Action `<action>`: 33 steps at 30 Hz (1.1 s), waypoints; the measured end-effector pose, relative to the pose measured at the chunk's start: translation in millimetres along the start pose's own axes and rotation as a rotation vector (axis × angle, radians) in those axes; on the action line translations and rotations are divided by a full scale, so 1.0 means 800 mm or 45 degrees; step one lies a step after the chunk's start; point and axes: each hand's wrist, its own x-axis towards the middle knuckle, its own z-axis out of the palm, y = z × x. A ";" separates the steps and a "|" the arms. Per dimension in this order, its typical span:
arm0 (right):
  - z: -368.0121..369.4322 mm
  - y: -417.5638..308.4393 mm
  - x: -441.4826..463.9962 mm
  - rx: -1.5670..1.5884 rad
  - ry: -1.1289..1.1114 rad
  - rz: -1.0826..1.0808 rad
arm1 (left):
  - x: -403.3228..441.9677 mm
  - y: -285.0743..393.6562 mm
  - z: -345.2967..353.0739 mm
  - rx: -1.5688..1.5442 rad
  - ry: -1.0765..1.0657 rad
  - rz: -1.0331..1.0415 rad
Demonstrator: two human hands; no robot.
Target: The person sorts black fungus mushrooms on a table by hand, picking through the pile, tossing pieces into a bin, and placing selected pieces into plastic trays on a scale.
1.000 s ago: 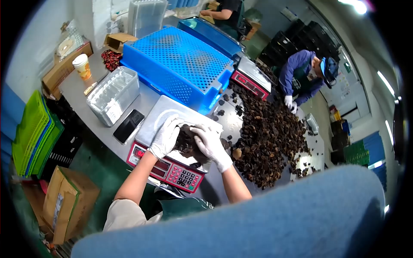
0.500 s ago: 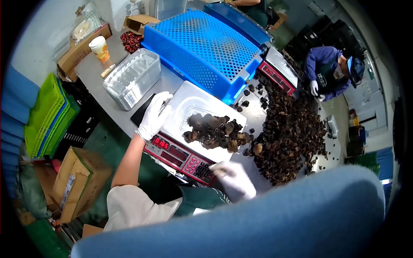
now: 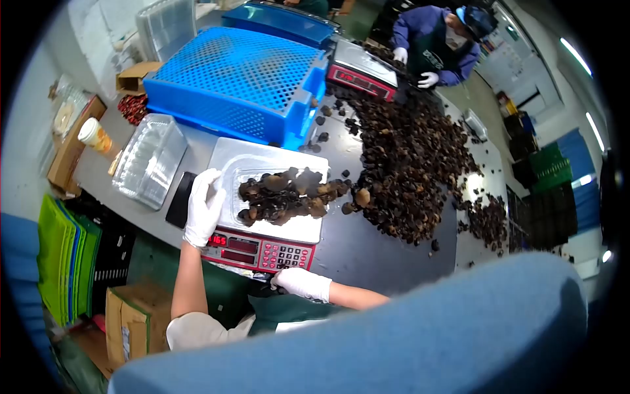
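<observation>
My left hand (image 3: pixel 205 207), in a white glove, is at the left edge of the scale (image 3: pixel 262 253), beside a clear plastic tray (image 3: pixel 228 207). Its thumb and fingers are apart, and I see nothing in them. Dark brown dried mushroom pieces (image 3: pixel 282 197) are heaped in the tray, some reaching past its right side. My right hand (image 3: pixel 302 284), also gloved, is low at the scale's front edge, just below the keypad. Its fingers are curled together near something dark, and what they hold, if anything, is hidden. Red digits light up the scale's display (image 3: pixel 218 241).
A large pile of mushrooms (image 3: pixel 407 164) spreads over the metal table to the right. Behind the scale is an upturned blue crate (image 3: pixel 230 118). Stacked clear trays (image 3: pixel 151 161) and a paper cup (image 3: pixel 95 134) stand left. A co-worker (image 3: pixel 440 46) works at a second scale (image 3: pixel 364 69). Blurred blue fabric (image 3: pixel 367 328) covers the foreground.
The view has turned, so the table appears shifted left and up. My right hand has moved from the keypad's right end down to the scale's front edge. My left hand stays at its left side.
</observation>
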 end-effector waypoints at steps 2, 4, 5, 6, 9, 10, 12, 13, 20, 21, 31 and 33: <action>0.008 0.007 -0.011 0.050 0.189 -0.141 | -0.005 0.010 0.010 0.086 -0.121 0.021; -0.007 0.000 -0.031 0.186 0.489 -0.401 | 0.000 0.021 0.013 0.599 -0.285 0.307; -0.027 -0.010 -0.045 0.278 0.630 -0.415 | 0.000 0.031 0.018 0.724 -0.344 0.373; -0.044 -0.001 -0.046 0.143 0.867 -0.559 | -0.001 0.013 0.031 0.743 -0.407 0.340; -0.097 0.027 -0.049 -0.205 1.542 -0.379 | 0.015 0.024 0.058 0.926 -0.469 0.423; -0.115 0.043 -0.042 -0.179 1.625 -0.347 | 0.020 0.025 0.069 1.002 -0.489 0.447; -0.143 0.066 -0.035 -0.412 1.558 -0.255 | 0.030 0.015 0.088 1.025 -0.534 0.418; -0.150 0.073 -0.027 -0.590 1.490 -0.217 | 0.034 0.010 0.095 1.052 -0.575 0.362; -0.136 0.069 0.014 -0.691 1.473 -0.013 | 0.069 -0.002 0.083 0.697 -0.510 0.648; -0.138 0.072 0.011 -0.691 1.480 -0.013 | 0.071 -0.010 0.085 0.673 -0.483 0.701; -0.134 0.243 -0.047 -0.544 1.855 0.469 | 0.056 -0.014 0.022 -0.089 -0.548 0.063; -0.103 0.287 -0.044 -0.513 1.626 0.631 | 0.051 -0.038 0.011 -0.160 -0.347 0.055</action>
